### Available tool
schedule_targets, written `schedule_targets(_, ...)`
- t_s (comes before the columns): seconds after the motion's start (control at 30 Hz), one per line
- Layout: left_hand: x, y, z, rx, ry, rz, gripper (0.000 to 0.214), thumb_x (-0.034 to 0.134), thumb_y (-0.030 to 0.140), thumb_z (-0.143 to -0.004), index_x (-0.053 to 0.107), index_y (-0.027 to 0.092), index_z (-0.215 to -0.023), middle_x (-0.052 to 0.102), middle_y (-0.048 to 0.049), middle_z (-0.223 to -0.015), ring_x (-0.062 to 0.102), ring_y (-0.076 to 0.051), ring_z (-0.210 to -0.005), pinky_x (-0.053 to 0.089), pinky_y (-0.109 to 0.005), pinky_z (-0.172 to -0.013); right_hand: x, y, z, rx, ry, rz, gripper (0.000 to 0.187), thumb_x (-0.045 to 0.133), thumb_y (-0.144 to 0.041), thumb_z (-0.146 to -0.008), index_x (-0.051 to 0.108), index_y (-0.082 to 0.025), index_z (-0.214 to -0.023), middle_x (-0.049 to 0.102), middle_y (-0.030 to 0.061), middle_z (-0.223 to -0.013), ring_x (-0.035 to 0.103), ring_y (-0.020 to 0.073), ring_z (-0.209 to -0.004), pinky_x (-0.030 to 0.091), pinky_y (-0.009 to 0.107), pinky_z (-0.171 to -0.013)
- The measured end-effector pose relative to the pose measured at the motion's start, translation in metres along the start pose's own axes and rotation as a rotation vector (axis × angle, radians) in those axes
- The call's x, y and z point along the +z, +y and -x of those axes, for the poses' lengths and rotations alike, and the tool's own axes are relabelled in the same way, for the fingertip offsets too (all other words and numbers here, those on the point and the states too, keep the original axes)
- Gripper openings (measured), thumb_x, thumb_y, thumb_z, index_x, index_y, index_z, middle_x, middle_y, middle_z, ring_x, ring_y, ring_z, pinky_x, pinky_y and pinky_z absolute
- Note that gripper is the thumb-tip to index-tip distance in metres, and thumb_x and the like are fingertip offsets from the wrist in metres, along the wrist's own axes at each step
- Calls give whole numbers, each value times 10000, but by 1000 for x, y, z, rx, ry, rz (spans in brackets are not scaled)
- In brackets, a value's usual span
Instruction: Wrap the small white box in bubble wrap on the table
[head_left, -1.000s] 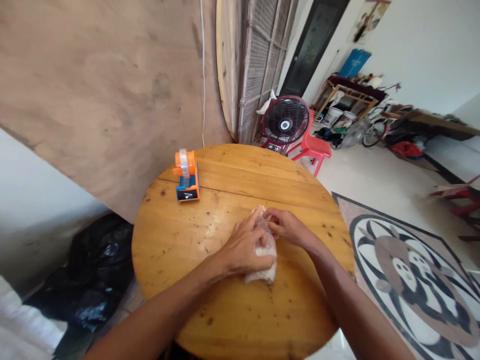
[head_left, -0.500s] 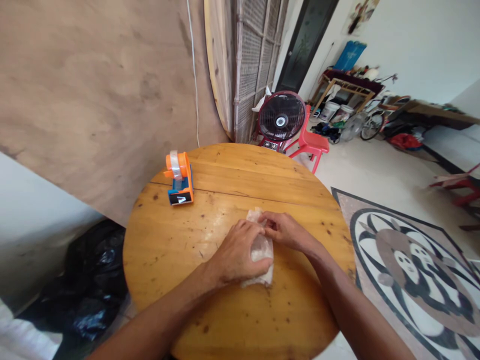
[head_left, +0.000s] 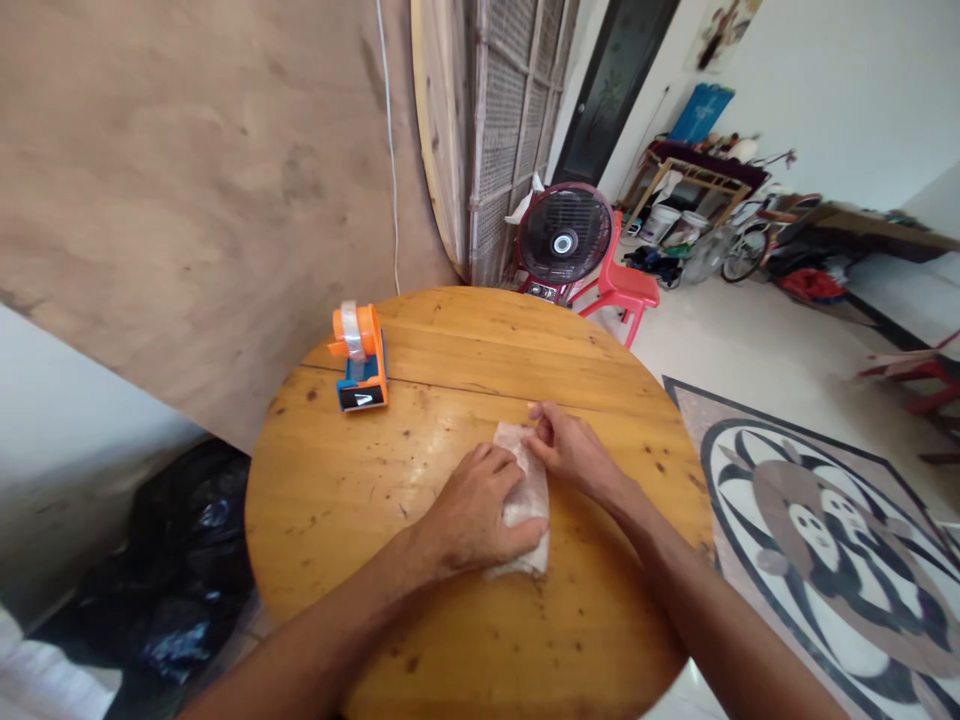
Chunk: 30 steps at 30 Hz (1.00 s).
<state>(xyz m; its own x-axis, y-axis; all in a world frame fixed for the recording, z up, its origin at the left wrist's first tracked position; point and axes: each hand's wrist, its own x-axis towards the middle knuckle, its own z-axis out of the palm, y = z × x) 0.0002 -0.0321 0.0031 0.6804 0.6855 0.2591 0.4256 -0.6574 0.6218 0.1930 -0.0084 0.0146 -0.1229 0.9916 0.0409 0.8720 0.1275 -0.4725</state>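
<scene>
A pale, see-through packet that looks like bubble wrap [head_left: 525, 482] lies flat on the round wooden table [head_left: 465, 350], its long side pointing away from me. My left hand [head_left: 480, 510] grips it from the left, with the thumb across its near part and the fingers curled over its middle. At the far right edge is my right hand [head_left: 570, 450], its thumb against the wrap and its fingers curled just beyond. Whatever lies between those fingers is hidden. To the far left stands an orange and blue tape dispenser [head_left: 362, 358] with a roll of clear tape.
A plywood panel [head_left: 210, 180] borders the table on the left. Beyond the far edge are a fan [head_left: 564, 240] and a red plastic chair [head_left: 626, 285]. Black plastic bags [head_left: 187, 560] sit on the floor at left, and a panda floor design [head_left: 832, 540] lies to the right.
My right hand has shifted slightly right, off the top of the packet to its edge. The packet's far end, crumpled before, now lies flatter. My left hand stays put.
</scene>
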Motion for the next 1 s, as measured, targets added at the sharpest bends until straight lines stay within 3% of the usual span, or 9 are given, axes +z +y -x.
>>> schedule_targets(0.13, 0, 0, 0, 6, 1, 2, 297, 667, 380, -715, 650, 130, -874, 617, -110, -1002, 515, -266, -1006, 420, -394, -956, 0, 5, -7, 80, 82, 41, 536, 607, -278, -778, 436, -139, -1267, 604, 10, -795, 532, 143, -629, 379, 259, -614)
schedule_targets(0.23, 1, 0, 0, 5, 4, 2, 290, 664, 378, -718, 642, 133, -870, 616, -111, -1006, 515, -267, -1005, 420, -399, -955, 3, 14, -13, 121, 36, -89, 654, 637, -339, -757, 403, -145, -1335, 636, 33, -886, 549, 137, -643, 401, 258, -625)
schedule_targets(0.37, 1, 0, 0, 4, 8, 12, 267, 659, 377, -721, 632, 144, -851, 617, -107, -999, 516, -267, -1000, 425, -403, -949, 10, 23, -20, 156, -66, -294, 361, 635, -364, -724, 616, -150, -1014, 611, -1, -709, 531, 132, -611, 390, 244, -586)
schedule_targets(0.43, 2, 0, 0, 0, 4, 18, 264, 657, 372, -724, 629, 149, -862, 617, -106, -1000, 517, -270, -1000, 428, -409, -943, 11, 23, -22, 148, -79, -354, 237, 621, -361, -711, 634, -158, -831, 585, -9, -664, 499, 120, -587, 371, 238, -568)
schedule_targets(0.53, 1, -1, 2, -29, 6, 40, 334, 659, 360, -721, 614, 149, -977, 612, -106, -1031, 517, -273, -1011, 435, -419, -937, 11, 20, -23, 104, -87, -429, 203, 592, -362, -717, 596, -159, -702, 538, -21, -622, 454, 107, -569, 349, 235, -558)
schedule_targets(0.7, -2, 2, 4, -12, 15, 67, 396, 650, 327, -747, 576, 165, -1102, 615, -92, -1068, 525, -255, -1043, 431, -406, -965, 12, 18, -20, 62, -29, -533, 216, 564, -372, -749, 543, -173, -669, 484, -34, -604, 426, 106, -575, 349, 233, -567)
schedule_targets(0.87, -3, 5, 6, 53, 3, 35, 168, 592, 304, -817, 615, 172, -918, 631, -96, -1085, 529, -249, -1110, 410, -400, -1022, 16, 17, -15, 13, 64, -474, 179, 512, -331, -796, 514, -179, -700, 489, -27, -625, 424, 108, -581, 339, 229, -558)
schedule_targets(1.0, 1, 5, 8, 53, 37, 17, 150, 596, 316, -818, 619, 168, -834, 609, -112, -1143, 534, -249, -1118, 421, -399, -1020, 20, 16, -14, 70, 90, -522, 170, 523, -338, -775, 515, -182, -709, 443, -44, -570, 378, 101, -533, 300, 225, -504)
